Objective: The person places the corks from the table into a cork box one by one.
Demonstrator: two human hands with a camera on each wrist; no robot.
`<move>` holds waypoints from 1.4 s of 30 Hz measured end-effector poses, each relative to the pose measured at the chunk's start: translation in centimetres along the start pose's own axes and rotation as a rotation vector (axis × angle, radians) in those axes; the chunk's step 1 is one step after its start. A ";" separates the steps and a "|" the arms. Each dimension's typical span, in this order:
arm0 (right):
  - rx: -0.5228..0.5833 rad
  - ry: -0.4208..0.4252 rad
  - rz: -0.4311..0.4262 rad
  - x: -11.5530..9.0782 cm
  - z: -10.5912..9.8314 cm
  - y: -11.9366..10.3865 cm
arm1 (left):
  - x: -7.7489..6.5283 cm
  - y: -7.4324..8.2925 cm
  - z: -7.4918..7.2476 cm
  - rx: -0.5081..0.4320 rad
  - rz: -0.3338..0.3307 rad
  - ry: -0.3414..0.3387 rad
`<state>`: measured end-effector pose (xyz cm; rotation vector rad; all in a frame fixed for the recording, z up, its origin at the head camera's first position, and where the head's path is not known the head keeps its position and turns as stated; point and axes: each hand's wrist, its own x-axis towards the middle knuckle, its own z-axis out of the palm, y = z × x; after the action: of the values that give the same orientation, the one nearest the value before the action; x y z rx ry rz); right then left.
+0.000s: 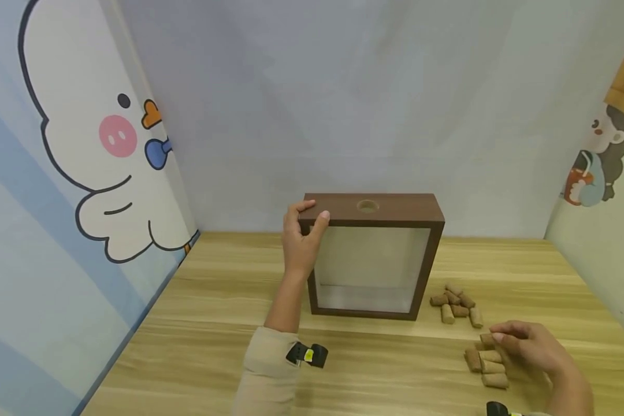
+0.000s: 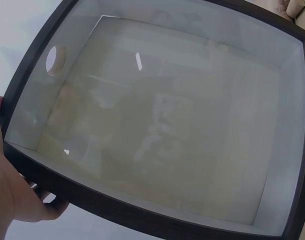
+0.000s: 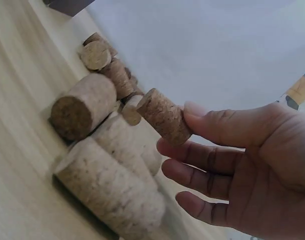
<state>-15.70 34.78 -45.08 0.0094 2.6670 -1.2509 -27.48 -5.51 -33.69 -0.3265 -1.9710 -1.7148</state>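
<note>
A brown wooden shadow box (image 1: 405, 208) stands upright on the table, with a clear front and a round hole (image 1: 368, 206) in its top. My left hand (image 1: 300, 245) grips its upper left corner, thumb in front and fingers over the top. No corks show inside in the left wrist view. My right hand (image 1: 538, 349) pinches one cork (image 3: 165, 117) between thumb and index finger, just above a group of loose corks (image 1: 493, 368). The other fingers of that hand are spread and loosely bent in the right wrist view.
A second pile of corks (image 1: 452, 303) lies right of the box's base. The wood-grain table (image 1: 213, 323) is bounded behind by a pale cloth wall (image 1: 343, 104). Printed cartoon panels, one with a white bird (image 1: 78, 92), stand at both sides.
</note>
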 end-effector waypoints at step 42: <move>0.419 0.371 -0.541 0.7 4.0 -13.2 | 2.4 -1.1 -0.4 -0.228 0.057 -0.238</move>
<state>-16.89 23.21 -37.63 -0.4936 2.7370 -2.1459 -29.99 -6.45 -33.35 -0.6889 -1.9053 -1.9430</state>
